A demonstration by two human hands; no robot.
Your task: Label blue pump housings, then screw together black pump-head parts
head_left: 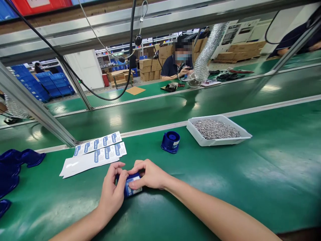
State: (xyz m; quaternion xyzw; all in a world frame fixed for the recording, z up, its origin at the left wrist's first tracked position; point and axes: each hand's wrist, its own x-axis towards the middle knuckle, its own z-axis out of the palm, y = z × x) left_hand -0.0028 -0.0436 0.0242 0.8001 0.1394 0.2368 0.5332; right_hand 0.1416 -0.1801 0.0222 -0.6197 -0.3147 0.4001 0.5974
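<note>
Both my hands are closed around a blue plastic housing point(127, 191) just above or on the green table. My left hand point(113, 187) grips its left side. On the other side, my right hand point(149, 174) has its thumb pressed on a blue-and-white label point(134, 183) stuck to the housing; fingers cover much of the part. Beyond my hands stands another blue housing point(172, 142) with a round top, a flat base and a label on its side. Left of it lie sheets of printed labels point(105, 153), some of their backing bare.
A white tray point(218, 143) heaped with small metal screws or pins stands at right. Several blue housings point(11, 167) lie at the left edge. A metal post point(42, 103) rises behind the labels, and a black cable point(110, 99) hangs overhead. Another person point(175, 67) sits across the line.
</note>
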